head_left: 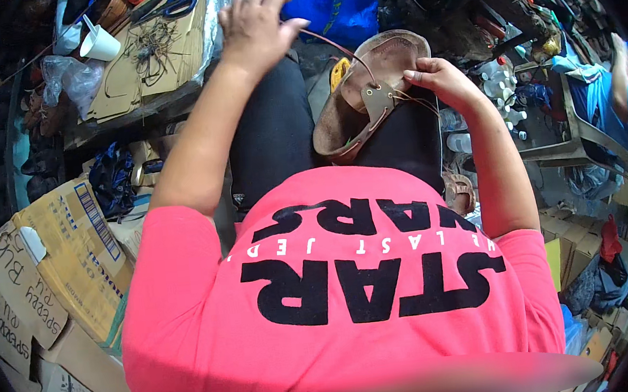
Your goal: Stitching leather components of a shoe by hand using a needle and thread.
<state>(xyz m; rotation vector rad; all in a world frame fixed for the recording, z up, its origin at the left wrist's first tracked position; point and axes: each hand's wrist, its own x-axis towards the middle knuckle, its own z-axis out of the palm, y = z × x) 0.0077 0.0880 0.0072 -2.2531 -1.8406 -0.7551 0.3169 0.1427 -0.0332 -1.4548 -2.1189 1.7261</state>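
Note:
A brown leather shoe (344,115) with a lace-up tab (378,102) lies tilted across my right thigh. My right hand (447,82) grips its edge on the right, thumb on the inside, with the other fingers mostly hidden. Out to the upper left, my left hand (259,33) is closed on a brown leather lace (330,43). That lace runs taut-looking from the hand to an eyelet in the tab. Thin loose lace ends (416,100) trail from the tab's other side, near my right hand. Part of a yellow piece (338,74) shows behind the shoe.
At the upper left, a bench holds stacked cardboard sheets (115,94), scissors (179,5), dark scraps (151,46) and a white cup (99,44). A blue bag (334,4) stands ahead. Bottles (499,86) and a chair (607,137) are right, with another person's arm (621,79) beyond. Boxes (72,247) lie left.

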